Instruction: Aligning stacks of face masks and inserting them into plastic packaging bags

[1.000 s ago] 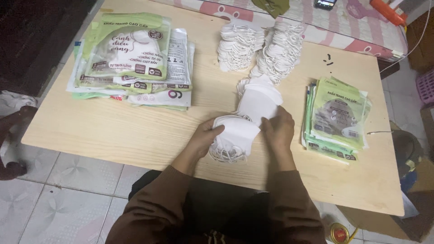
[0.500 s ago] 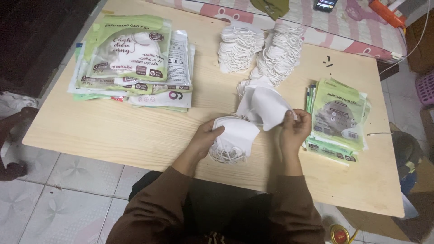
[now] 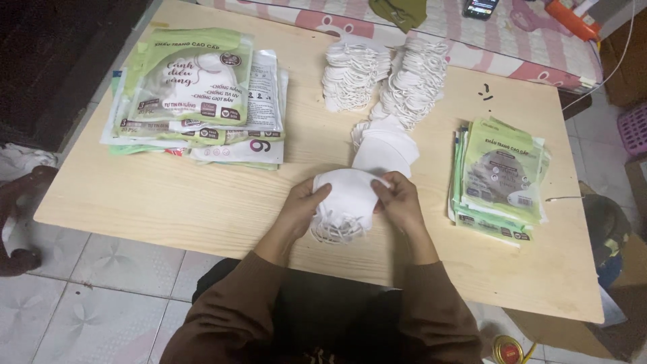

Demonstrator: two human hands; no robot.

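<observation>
White face masks form a small stack (image 3: 347, 202) held between both hands near the front edge of the wooden table (image 3: 168, 195). The left hand (image 3: 303, 205) is curled closed around the stack's left side and the right hand (image 3: 397, 199) is closed on its right side, thumbs on top. Loose masks (image 3: 385, 143) lie just beyond the stack; a pile of green packets (image 3: 502, 175) lies near the right hand.
</observation>
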